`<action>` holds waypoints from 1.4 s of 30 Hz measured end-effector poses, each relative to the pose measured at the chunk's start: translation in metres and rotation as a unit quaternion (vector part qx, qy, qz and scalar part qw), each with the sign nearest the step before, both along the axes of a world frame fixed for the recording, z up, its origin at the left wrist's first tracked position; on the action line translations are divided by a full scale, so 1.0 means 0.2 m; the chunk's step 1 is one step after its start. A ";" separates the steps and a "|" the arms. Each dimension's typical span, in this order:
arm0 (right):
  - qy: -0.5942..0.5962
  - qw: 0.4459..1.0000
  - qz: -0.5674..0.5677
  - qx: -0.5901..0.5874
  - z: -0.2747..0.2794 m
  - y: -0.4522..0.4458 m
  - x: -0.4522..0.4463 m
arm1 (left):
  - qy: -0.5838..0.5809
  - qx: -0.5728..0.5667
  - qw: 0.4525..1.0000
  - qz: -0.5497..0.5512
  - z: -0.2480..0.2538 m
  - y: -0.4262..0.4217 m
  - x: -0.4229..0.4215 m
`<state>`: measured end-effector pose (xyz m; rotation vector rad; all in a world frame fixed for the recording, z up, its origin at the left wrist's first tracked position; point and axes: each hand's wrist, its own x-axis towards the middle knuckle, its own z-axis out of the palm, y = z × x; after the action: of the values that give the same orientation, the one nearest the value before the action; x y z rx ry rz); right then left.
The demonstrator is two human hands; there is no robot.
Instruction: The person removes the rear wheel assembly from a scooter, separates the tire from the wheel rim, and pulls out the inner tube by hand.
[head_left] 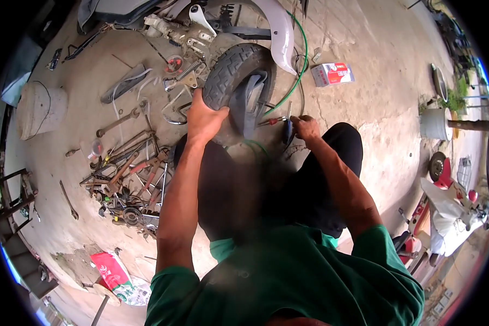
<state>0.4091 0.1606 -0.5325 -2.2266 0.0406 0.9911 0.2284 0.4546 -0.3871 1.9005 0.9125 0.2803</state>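
Observation:
My left hand [205,118] grips the near left side of a black tyre [225,73], with the thumb on its sidewall. The tyre stands tilted, and a grey, flattened inner tube [248,106] hangs out of its opening. To the right of it, my right hand [306,128] is closed on a tool with a blue handle [289,132] and a thin metal shaft pointing away from me; its exact kind is unclear. A red-handled tool [271,121] lies between this hand and the tyre. A green hose [293,89] curves past the tyre's right side.
Ahead is a partly dismantled vehicle with a pale mudguard [281,41]. A red and white box [332,74] sits on the concrete at right. Many wrenches and loose tools [133,174] are piled at left, near a white bucket [42,110]. Another bucket [436,124] stands far right.

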 end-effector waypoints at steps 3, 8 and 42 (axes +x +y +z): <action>-0.076 0.983 0.119 -0.118 -0.15 -0.03 -0.09 | 0.009 0.014 1.000 0.003 0.00 0.00 0.01; -0.155 0.966 0.134 -0.159 -0.37 -0.01 -0.20 | 0.001 0.013 1.000 0.020 0.00 -0.02 0.02; -0.330 0.792 0.450 0.249 0.80 0.69 -0.15 | 0.007 0.004 1.000 0.012 0.07 0.00 0.02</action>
<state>0.3783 0.2981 -0.3725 -1.9068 -1.5306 0.4693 0.2315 0.4551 -0.3732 1.9019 0.9452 0.2851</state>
